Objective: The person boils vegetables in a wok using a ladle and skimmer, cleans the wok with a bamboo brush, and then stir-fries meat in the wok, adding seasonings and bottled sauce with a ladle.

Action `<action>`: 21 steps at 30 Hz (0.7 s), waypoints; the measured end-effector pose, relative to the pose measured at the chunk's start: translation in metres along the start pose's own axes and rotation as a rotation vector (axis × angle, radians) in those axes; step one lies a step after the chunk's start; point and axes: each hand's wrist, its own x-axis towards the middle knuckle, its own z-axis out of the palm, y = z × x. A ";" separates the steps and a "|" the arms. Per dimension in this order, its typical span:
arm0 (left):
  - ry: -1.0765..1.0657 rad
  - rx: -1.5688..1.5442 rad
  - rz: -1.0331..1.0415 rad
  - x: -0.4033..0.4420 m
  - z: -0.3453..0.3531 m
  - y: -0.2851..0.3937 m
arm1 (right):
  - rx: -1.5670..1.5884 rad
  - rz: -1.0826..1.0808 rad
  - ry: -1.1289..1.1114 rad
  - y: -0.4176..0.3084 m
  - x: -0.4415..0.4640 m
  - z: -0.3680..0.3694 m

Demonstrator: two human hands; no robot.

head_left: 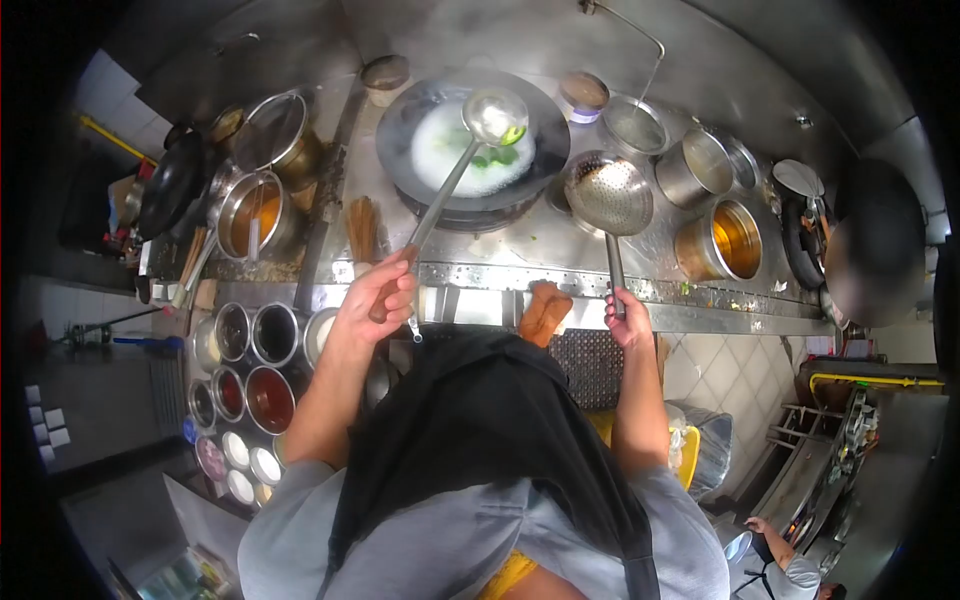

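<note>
My left hand (372,308) is closed round the wooden end of a long ladle (447,188). The ladle's round bowl hangs over a dark wok (397,128), with a bit of green in or just behind it. White foamy liquid (440,150) fills the wok, and green leafy pieces (492,158) float in it under steam. In my right hand (628,318) is the handle of a perforated skimmer (610,195). Its wide bowl is to the right of the wok, over the steel stove top; I see nothing in it.
Pots of orange liquid stand at left (235,215) and right (735,240). A bamboo brush (362,230) is beside the wok. An orange cloth (545,312) hangs at the counter edge. Sauce tubs (270,398) cluster at left. Another person (775,560) is at lower right.
</note>
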 end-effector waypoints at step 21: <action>0.424 1.189 0.390 -0.017 -0.010 -0.017 | -0.388 -0.190 -0.127 -0.009 -0.096 0.213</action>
